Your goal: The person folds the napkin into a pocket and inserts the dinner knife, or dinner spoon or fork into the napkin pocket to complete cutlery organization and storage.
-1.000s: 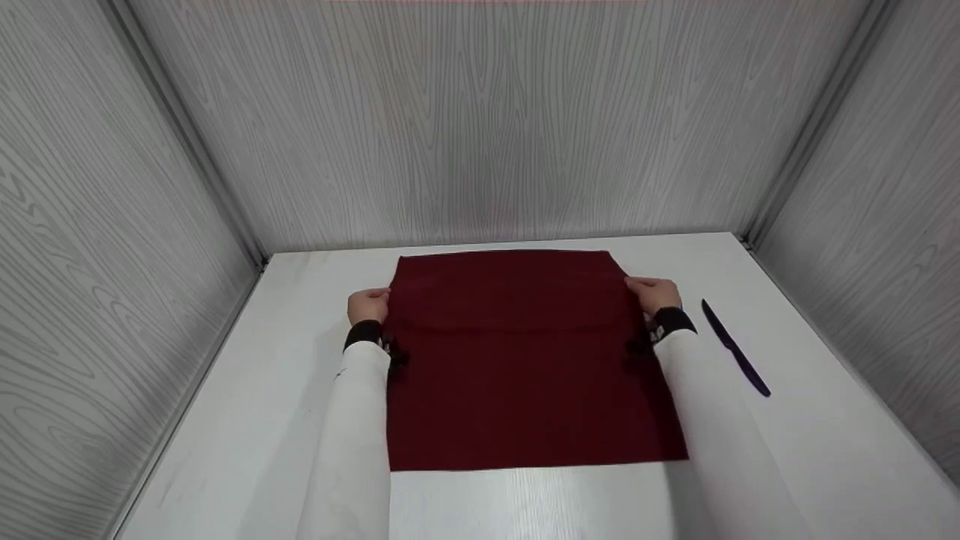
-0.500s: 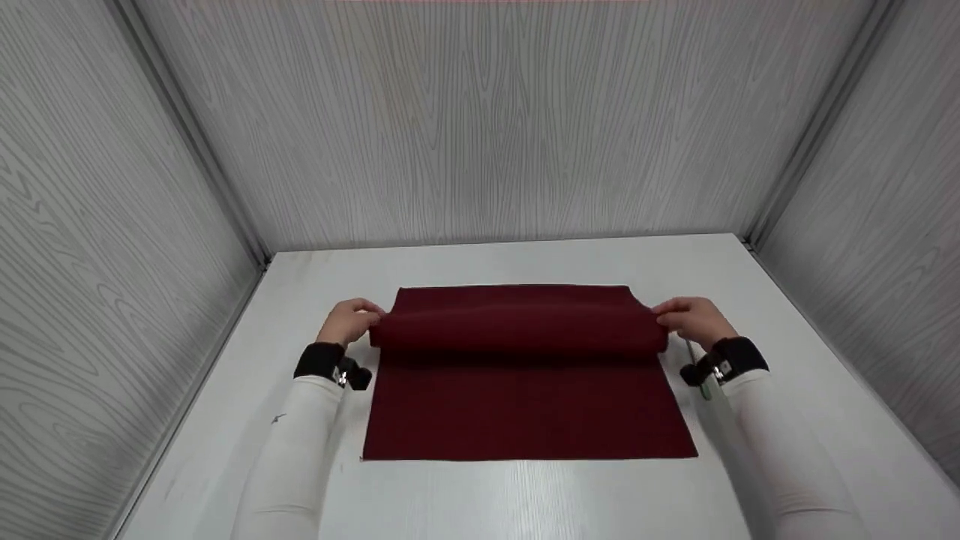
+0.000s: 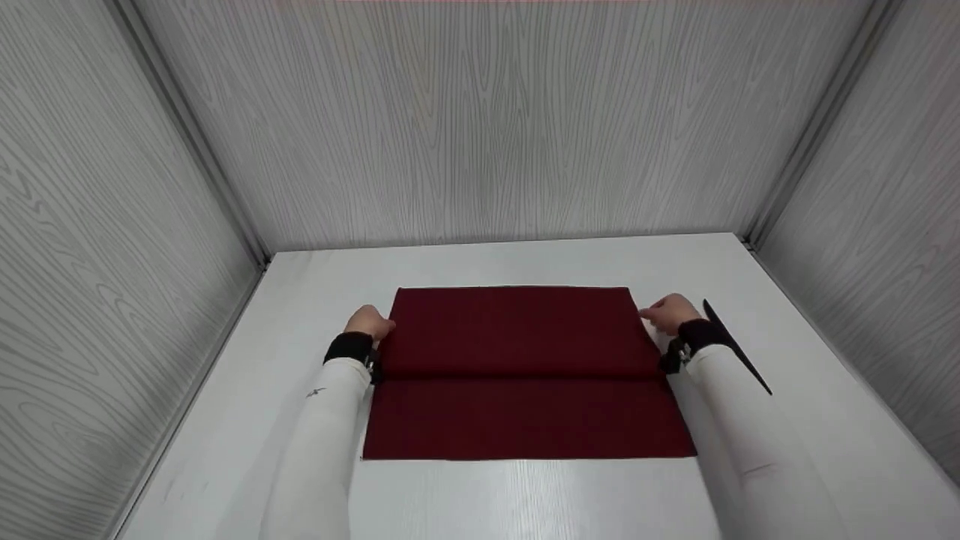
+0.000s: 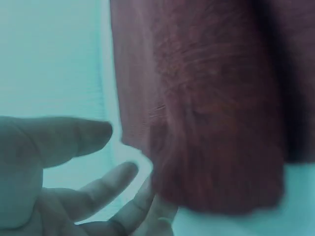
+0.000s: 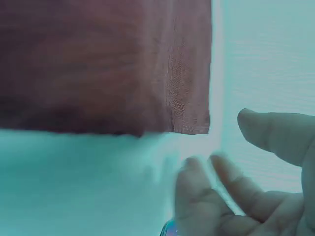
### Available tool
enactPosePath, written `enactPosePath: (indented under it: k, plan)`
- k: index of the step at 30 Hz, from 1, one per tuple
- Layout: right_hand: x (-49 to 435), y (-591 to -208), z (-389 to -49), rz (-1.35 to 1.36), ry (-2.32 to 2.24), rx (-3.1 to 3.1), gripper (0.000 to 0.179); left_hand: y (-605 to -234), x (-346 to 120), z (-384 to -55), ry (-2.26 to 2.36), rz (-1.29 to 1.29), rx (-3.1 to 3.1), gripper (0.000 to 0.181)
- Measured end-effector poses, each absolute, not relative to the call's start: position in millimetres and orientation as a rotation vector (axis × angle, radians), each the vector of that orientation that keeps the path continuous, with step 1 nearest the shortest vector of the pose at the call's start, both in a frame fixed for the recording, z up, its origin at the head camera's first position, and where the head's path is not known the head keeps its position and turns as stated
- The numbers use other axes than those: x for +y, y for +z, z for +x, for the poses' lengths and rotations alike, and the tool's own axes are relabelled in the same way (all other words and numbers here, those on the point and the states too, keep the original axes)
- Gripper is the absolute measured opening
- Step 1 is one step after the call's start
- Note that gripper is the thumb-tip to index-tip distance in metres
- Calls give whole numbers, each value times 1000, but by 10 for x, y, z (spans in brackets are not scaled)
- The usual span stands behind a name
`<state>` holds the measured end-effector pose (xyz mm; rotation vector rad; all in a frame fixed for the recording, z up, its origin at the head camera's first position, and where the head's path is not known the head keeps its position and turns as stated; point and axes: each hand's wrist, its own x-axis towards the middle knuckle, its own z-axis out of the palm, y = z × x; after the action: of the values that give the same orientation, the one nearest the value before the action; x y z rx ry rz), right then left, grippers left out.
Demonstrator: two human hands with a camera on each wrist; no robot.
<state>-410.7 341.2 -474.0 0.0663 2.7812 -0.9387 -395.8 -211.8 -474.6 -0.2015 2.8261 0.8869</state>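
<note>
Cloth, head view: so there's this dark red cloth [image 3: 517,334] lying smack in the middle of the frame on a white table [image 3: 202,450], with a dark line running across it side to side and the lower strip a bit wider than the upper one.
Left hand, head view: the person's left hand [image 3: 369,322] is left of centre, right at the cloth's edge, fingers mostly hidden from this angle.
Right hand, head view: the right hand [image 3: 670,313] is right of centre, fingertips pointing at the opposite edge; can't tell if they touch.
Arms, head view: white sleeves [image 3: 307,457] come up from the bottom of the frame, black wristbands [image 3: 350,346] at the cuffs.
Knife, head view: a dark knife [image 3: 718,320] lies slanted just beside the right wrist.
Backdrop, head view: grey wood-grain walls [image 3: 480,120] fill the top and sides.
Left wrist view: cloth takes up the middle and upper right, kinda blurry. Hand's at lower left, loosely spread, thumb apart from the fingers; contact is hard to call.
Right wrist view: cloth sits upper left. Hand's at lower right, thumb and fingers wide apart, with a gap to the cloth's corner.
</note>
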Motion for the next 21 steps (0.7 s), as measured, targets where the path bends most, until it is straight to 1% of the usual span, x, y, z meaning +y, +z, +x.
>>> enactPosePath:
  k: [3, 6, 10, 12, 14, 17, 20, 21]
  plan:
    - [3274, -4764, -4228, 74, -847, 2817, 53, -4804, -2028, -4082, 903, -263, 2836, 45]
    - [3159, -4809, -4304, 74, -756, 2854, 48, -4855, -1951, -4150, 891, -333, 2853, 44]
    - [3106, -4866, -4391, 76, -688, 2883, 34, -4876, -1904, -4182, 888, -399, 2854, 34]
    - [3119, -4872, -4429, 76, -763, 2905, 26, -4860, -1908, -4208, 932, -408, 2851, 35]
    - [3135, -4863, -4449, 81, -897, 2916, 19, -4862, -1943, -4268, 1002, -383, 2850, 40]
    - [3167, -4862, -4462, 54, -1098, 2853, 25, -4916, -2026, -4402, 1113, -360, 2804, 46]
    - [3203, -4881, -4442, 82, -1127, 2758, 46, -4985, -2075, -4473, 1170, -365, 2734, 53]
    - [3212, -4890, -4436, 99, -1117, 2747, 49, -4992, -2073, -4468, 1179, -383, 2720, 54]
